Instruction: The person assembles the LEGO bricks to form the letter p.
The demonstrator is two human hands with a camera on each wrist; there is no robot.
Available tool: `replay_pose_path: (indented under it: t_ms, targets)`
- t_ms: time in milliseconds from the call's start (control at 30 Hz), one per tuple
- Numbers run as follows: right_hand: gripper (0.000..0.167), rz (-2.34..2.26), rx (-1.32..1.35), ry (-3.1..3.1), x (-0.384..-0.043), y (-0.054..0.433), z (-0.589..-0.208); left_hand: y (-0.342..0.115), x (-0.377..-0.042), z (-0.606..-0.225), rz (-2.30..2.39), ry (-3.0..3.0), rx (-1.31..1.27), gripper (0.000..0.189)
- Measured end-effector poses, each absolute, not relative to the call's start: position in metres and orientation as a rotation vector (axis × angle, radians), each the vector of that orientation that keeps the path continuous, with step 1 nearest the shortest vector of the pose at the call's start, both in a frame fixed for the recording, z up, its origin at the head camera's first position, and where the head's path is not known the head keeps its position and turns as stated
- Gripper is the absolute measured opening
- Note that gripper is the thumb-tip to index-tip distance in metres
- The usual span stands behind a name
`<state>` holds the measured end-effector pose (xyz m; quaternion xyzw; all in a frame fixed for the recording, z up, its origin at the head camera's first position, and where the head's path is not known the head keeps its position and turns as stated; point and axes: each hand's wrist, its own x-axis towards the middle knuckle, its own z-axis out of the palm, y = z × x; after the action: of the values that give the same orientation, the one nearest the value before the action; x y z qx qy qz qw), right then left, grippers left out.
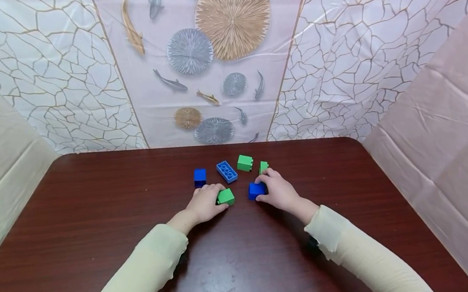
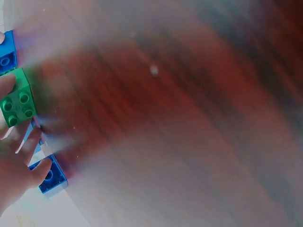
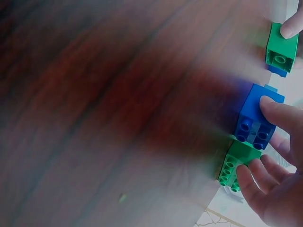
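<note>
A green toy building brick lies in the grip of my left hand, between thumb and fingers; its studs face sideways in the left wrist view. My right hand pinches a blue building brick on the table, a short gap to the right of the green one. Beyond the left hand's fingers stands another blue brick, near or touching them. A second green brick, partly hidden, sits just past the right hand's fingers.
Between the hands, farther back, lie a blue brick with its hollow underside up and a third green brick. The dark wooden table ends at a patterned cloth backdrop. Pale cloth walls flank both sides.
</note>
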<state>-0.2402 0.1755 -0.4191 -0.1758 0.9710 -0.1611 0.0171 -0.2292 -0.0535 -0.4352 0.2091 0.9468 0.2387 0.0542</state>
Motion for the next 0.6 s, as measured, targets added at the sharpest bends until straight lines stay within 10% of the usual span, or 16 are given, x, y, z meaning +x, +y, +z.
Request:
replay_pose_path:
  t_ms: [600]
  targets:
    - [0.037,-0.599,-0.528,2.966,-0.2349,0.1791,-0.4102,-0.062,-0.23,-0.4276,0.937,2.758,0.615,0.037]
